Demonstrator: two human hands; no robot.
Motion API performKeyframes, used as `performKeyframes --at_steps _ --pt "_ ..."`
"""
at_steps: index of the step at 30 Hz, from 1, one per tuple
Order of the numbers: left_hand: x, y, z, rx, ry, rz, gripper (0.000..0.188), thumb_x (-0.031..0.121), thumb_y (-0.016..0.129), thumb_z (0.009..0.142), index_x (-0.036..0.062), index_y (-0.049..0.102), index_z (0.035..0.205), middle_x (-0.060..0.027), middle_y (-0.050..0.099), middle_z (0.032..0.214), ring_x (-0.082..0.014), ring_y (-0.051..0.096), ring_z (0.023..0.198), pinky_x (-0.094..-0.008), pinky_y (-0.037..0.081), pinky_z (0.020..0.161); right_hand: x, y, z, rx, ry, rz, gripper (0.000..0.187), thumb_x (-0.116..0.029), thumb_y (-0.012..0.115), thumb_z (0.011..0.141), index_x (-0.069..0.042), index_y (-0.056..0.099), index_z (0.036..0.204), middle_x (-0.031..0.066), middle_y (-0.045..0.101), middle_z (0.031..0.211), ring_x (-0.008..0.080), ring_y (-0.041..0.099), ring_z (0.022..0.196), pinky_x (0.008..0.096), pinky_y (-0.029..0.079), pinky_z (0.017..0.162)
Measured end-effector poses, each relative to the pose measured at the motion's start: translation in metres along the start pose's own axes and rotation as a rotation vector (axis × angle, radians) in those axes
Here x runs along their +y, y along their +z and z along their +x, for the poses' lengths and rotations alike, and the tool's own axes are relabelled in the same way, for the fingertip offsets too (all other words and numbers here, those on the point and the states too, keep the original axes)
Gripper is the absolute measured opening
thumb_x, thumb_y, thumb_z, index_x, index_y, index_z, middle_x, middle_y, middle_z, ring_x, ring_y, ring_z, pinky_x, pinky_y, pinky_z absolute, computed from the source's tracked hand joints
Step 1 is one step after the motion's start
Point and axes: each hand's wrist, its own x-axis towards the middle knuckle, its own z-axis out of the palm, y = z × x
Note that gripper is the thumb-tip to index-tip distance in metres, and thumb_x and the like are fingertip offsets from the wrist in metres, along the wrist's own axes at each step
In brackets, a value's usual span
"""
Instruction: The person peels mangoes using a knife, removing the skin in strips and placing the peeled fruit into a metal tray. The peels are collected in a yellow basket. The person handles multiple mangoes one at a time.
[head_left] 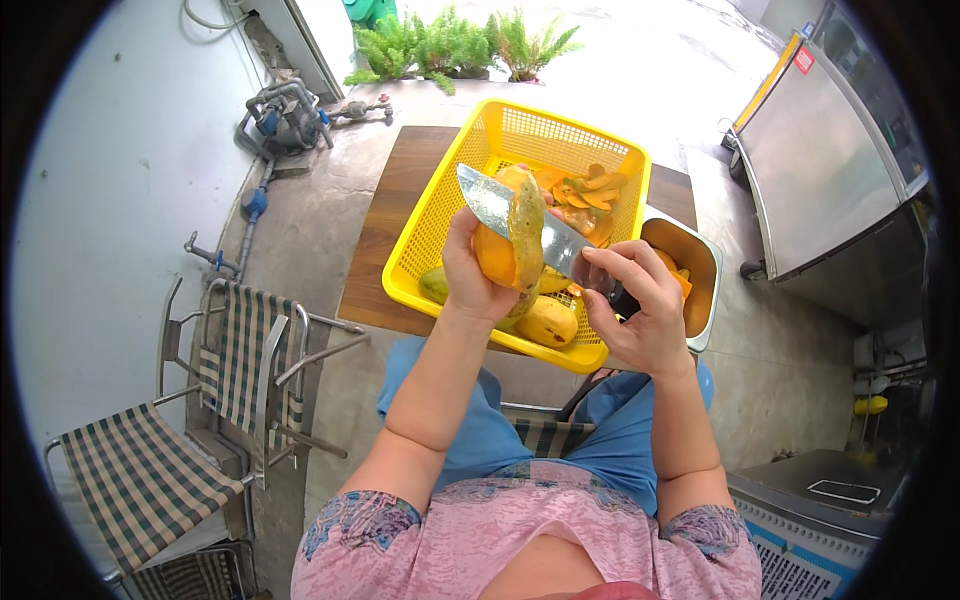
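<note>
Holding a partly peeled mango (pixel 495 258) above the yellow basket (pixel 418 245), the person's left fingers (pixel 461 232) are cupping it while the right fingers (pixel 625 268) are clasping the knife (pixel 566 243); peelings (pixel 596 188) are lying below, unpeeled mangoes (pixel 548 322) apparently awaiting their turn.

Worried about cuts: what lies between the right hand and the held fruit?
The knife blade, from the right hand to the fruit, in the head view.

A brown wood-grain desk (pixel 380 240) carries a yellow plastic basket (pixel 430 235), which covers much of the top; a steel pan (pixel 706 285) sits at the right edge; what bears its base is hidden.
</note>
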Motion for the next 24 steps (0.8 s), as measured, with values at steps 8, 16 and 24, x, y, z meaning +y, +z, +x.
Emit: performKeyframes --at_steps 8,16,24 --pt "0.001 0.001 0.0 0.063 -0.018 0.059 0.061 0.043 0.037 0.091 0.0 0.037 0.134 -0.0186 0.054 0.118 -0.0279 0.055 0.108 -0.0393 0.045 0.093 -0.003 -0.005 0.01 -0.048 0.036 0.071 0.035 0.002 0.065 0.072 -0.002 0.061 0.106 0.0097 0.056 0.087 0.0197 0.059 0.072 0.0286 0.049 0.066" --pt "-0.008 0.015 -0.003 0.045 -0.09 0.056 0.055 0.038 0.035 0.093 0.0008 0.04 0.133 -0.0126 0.054 0.122 -0.0225 0.056 0.109 -0.0376 0.047 0.092 -0.011 -0.006 0.024 -0.117 0.196 0.179 0.042 -0.004 0.057 0.08 -0.005 0.056 0.122 0.0112 0.054 0.083 0.0215 0.056 0.075 0.0312 0.046 0.067" --pt "-0.012 0.016 0.0 0.159 -0.164 0.093 0.046 0.037 0.033 0.097 0.0062 0.044 0.13 -0.0101 0.054 0.123 -0.0203 0.056 0.109 -0.0363 0.048 0.09 -0.002 -0.007 0.032 -0.19 0.119 -0.012 0.044 -0.007 0.056 0.083 -0.011 0.055 0.127 0.0114 0.05 0.078 0.0234 0.052 0.067 0.0341 0.045 0.063"
